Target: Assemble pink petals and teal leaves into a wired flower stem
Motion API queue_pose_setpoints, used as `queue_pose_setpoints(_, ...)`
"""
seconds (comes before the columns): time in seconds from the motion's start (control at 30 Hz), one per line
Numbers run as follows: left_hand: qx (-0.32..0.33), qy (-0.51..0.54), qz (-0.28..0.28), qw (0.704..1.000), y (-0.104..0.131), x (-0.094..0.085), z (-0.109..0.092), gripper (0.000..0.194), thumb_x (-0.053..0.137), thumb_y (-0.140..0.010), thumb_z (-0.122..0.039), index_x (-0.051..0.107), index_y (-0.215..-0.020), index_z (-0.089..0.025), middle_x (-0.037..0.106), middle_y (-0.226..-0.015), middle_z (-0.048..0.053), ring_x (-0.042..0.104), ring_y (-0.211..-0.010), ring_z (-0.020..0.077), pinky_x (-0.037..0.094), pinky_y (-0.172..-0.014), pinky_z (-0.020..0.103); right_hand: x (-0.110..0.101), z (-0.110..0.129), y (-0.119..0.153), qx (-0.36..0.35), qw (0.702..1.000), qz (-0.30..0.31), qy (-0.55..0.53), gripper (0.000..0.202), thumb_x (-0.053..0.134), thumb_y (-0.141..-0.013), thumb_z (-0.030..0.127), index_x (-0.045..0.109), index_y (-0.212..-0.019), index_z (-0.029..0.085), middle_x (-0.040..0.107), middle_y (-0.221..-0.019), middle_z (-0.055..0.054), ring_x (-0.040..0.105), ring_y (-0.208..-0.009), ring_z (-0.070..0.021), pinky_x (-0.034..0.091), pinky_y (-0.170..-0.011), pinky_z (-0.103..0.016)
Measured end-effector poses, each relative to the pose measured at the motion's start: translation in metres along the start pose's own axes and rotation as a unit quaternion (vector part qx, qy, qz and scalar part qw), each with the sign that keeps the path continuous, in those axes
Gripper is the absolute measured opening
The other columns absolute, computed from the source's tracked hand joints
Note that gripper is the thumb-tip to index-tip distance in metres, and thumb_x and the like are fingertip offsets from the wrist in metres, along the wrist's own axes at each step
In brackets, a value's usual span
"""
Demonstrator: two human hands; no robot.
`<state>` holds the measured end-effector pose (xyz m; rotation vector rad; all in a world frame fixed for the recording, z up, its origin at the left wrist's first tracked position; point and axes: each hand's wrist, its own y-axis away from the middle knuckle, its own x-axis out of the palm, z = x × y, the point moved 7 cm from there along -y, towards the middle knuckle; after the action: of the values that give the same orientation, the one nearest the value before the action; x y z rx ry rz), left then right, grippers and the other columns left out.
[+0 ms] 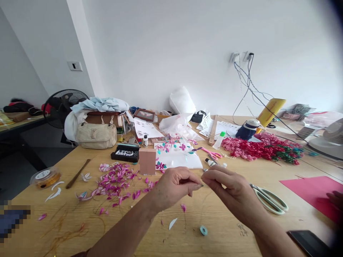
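Observation:
Both hands are raised over the middle of the table, fingertips almost meeting. My left hand is closed in a pinch, with a tiny dark tip showing at its fingertips that I cannot make out. My right hand is pinched too; what it holds, if anything, is too small to name. Below them lie a small teal spool, a white petal-shaped piece and a magenta petal on a thin stem. A heap of magenta petals spreads left of my left hand. Green-handled scissors lie beside my right forearm.
Behind the hands are a pinkish block, a white sheet with flowers, pink scissors and red flower bunches. A phone lies front right. Another person's hand rests by red paper.

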<state>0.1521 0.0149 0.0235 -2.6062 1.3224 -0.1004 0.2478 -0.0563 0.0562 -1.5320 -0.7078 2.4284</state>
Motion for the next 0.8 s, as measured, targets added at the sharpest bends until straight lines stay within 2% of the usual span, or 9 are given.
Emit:
queue_pose_setpoints(0.13, -0.002, 0.011, -0.025, 1.000, -0.002, -0.005, 0.002, 0.009, 0.061, -0.073, -0.020, 0.066, -0.071, -0.013, 0.049, -0.062, -0.002, 0.048, -0.052, 0.0068, 0.037, -0.048, 0.018, 0.009, 0.003, 0.007, 0.006, 1.000, 0.014, -0.003, 0.023, 0.040, -0.091, 0.019, 0.058, -0.077, 0.019, 0.055, -0.068, -0.001, 0.051, -0.058, -0.0107, 0.038, -0.052, -0.021)
queue_pose_setpoints(0.23, 0.027, -0.056, -0.046, 0.997, -0.003, -0.007, -0.002, 0.011, 0.060, -0.075, -0.020, 0.067, -0.071, -0.014, 0.051, -0.064, -0.002, 0.048, -0.057, 0.0075, 0.038, -0.052, 0.019, 0.006, 0.012, 0.011, -0.013, 1.000, 0.020, 0.014, 0.023, 0.039, -0.091, 0.017, 0.057, -0.077, 0.019, 0.054, -0.068, -0.001, 0.050, -0.058, -0.0103, 0.037, -0.052, -0.021)
queue_pose_setpoints(0.33, 0.046, -0.118, -0.043, 0.991, -0.001, -0.004, -0.007, 0.011, 0.059, -0.076, -0.015, 0.070, -0.073, -0.015, 0.052, -0.063, -0.002, 0.049, -0.062, 0.0080, 0.039, -0.058, 0.019, -0.002, 0.016, 0.008, -0.038, 0.999, 0.019, 0.027, 0.022, 0.040, -0.091, 0.016, 0.057, -0.078, 0.019, 0.056, -0.073, -0.002, 0.054, -0.063, -0.0109, 0.038, -0.055, -0.021)
queue_pose_setpoints(0.47, 0.023, -0.066, -0.008, 0.998, 0.000, 0.002, -0.004, 0.010, 0.060, -0.074, -0.013, 0.070, -0.074, -0.015, 0.055, -0.069, -0.001, 0.050, -0.059, 0.0068, 0.040, -0.055, 0.018, -0.007, 0.008, -0.002, -0.025, 0.999, 0.015, 0.031, 0.024, 0.040, -0.092, 0.020, 0.058, -0.076, 0.019, 0.054, -0.071, -0.001, 0.052, -0.061, -0.0111, 0.037, -0.054, -0.022)
queue_pose_setpoints(0.57, 0.001, 0.004, 0.007, 1.000, 0.000, 0.003, 0.001, 0.007, 0.062, -0.072, -0.017, 0.068, -0.072, -0.014, 0.054, -0.069, -0.001, 0.049, -0.054, 0.0059, 0.040, -0.050, 0.018, -0.001, -0.001, -0.003, 0.000, 1.000, 0.025, 0.008, 0.023, 0.041, -0.092, 0.022, 0.057, -0.075, 0.019, 0.054, -0.069, 0.000, 0.051, -0.062, -0.0113, 0.037, -0.055, -0.022)
queue_pose_setpoints(0.7, 0.005, 0.030, -0.019, 0.999, -0.002, -0.003, 0.002, 0.007, 0.062, -0.072, -0.018, 0.067, -0.071, -0.014, 0.050, -0.061, -0.003, 0.046, -0.050, 0.0055, 0.038, -0.048, 0.018, 0.010, 0.001, 0.006, 0.008, 0.999, 0.043, -0.012, 0.021, 0.040, -0.092, 0.020, 0.055, -0.077, 0.019, 0.054, -0.071, 0.000, 0.050, -0.062, -0.0105, 0.037, -0.056, -0.021)
queue_pose_setpoints(0.8, 0.032, -0.027, -0.043, 0.998, -0.002, -0.007, -0.003, 0.009, 0.061, -0.075, -0.020, 0.068, -0.072, -0.014, 0.051, -0.063, -0.002, 0.048, -0.055, 0.0067, 0.039, -0.051, 0.018, 0.009, 0.010, 0.011, -0.006, 0.999, 0.045, 0.013, 0.023, 0.038, -0.092, 0.018, 0.053, -0.075, 0.019, 0.052, -0.068, 0.000, 0.048, -0.058, -0.0097, 0.035, -0.053, -0.021)
